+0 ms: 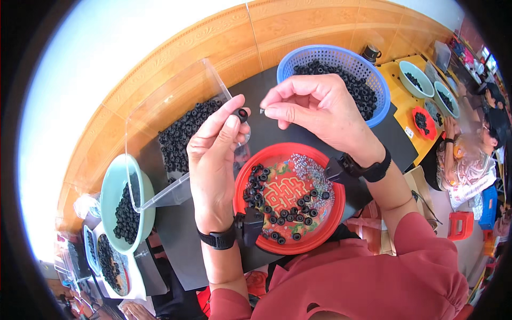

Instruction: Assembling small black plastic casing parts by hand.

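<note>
**Two hands pinching small parts above a red plate**

Two bare hands raised over a black mat [394, 141], each with a dark wrist strap. Far left: a pale green bowl [114, 181] heaped with small black rings, tilted against a clear plastic box [160, 106] that also holds a pile of black rings [184, 133]. Lower left: white trays with more of the same dark pieces, partly cut off by the rim of the view.

Next, the left hand [210, 160], thumb and forefinger pressed together on one black ring [242, 114] with a reddish centre, held up at fingertip level, remaining fingers curled below. Just right of it, well clear of touching, the right hand [320, 109], thumb and forefinger pinched on a tiny dark pin [262, 111] pointing toward the ring; other fingers folded inward.

Beneath both hands: a round red plate [253, 234] with a patterned centre, scattered with loose black rings and a patch of tiny silvery pieces [309, 168] near its upper right. Behind the right hand: a blue slotted basket [298, 58] filled with black rings. Far right: a yellow table [400, 88] with green bowls and a small red dish, another person seated beside it.
</note>
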### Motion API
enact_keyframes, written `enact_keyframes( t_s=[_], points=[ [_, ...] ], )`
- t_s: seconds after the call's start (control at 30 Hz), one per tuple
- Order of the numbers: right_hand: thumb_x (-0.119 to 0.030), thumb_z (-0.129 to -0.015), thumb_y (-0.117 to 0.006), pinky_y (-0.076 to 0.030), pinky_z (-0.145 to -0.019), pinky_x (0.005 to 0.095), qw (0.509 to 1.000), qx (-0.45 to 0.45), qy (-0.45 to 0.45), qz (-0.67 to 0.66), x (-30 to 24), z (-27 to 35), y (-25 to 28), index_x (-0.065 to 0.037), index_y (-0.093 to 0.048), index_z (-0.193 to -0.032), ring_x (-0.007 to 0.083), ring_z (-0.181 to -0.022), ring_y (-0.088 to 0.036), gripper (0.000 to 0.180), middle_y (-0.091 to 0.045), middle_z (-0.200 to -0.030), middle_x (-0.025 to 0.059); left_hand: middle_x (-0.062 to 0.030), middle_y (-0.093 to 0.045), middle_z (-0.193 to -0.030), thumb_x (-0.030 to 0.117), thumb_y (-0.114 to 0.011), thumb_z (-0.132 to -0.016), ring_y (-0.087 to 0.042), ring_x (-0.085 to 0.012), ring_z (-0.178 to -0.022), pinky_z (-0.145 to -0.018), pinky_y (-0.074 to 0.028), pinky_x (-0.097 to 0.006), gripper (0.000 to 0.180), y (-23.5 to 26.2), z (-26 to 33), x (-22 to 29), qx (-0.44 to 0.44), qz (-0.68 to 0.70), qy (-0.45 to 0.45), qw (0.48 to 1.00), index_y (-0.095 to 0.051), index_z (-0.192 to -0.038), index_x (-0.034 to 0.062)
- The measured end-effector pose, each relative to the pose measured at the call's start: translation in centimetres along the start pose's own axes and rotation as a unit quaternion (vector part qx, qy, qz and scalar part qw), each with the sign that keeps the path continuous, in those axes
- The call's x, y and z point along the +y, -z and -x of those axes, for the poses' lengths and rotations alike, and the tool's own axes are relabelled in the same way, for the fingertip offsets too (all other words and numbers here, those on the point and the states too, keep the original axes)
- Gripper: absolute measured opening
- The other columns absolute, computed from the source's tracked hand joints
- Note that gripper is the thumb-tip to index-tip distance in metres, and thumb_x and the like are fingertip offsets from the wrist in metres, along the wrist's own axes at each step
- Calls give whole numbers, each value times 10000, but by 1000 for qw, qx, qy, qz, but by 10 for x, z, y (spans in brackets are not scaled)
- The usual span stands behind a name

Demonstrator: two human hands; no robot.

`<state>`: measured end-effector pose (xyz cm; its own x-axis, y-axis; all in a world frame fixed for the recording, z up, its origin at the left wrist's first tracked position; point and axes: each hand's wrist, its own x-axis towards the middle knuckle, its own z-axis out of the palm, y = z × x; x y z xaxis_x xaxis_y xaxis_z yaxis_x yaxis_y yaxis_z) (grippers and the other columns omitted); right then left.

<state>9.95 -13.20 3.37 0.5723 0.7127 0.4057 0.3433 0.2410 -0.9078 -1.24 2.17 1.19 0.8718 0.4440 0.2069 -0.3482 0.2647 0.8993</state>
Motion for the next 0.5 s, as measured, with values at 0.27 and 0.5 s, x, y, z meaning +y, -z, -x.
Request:
enact_keyframes(
  t_s=[0.27, 0.5],
  points=[
    [-10, -881, -619, -485, -644, 210, 998, -13, 49, -49, 0, -8, -14, 41, -584, -1023, 81, -729, -615, 154, -660, -851, 59, -7, -660, -971, 60, -625, -900, -573, -51, -818, -713, -440, -178, 292, -7, 5, 1, 8, -59, -32, 998, -641, -1190, 36],
    [-113, -815, -744, -459, -622, 193, 995, -8, 33, -90, 18, -22, -16, 32, -546, -1094, 48, -685, -590, 371, -651, -759, 24, -43, -677, -1044, 48, -636, -889, -610, -66, -793, -718, -486, -175, 274, -7, -1, 1, 21, -52, -36, 998, -631, -1160, 11]
  ],
)
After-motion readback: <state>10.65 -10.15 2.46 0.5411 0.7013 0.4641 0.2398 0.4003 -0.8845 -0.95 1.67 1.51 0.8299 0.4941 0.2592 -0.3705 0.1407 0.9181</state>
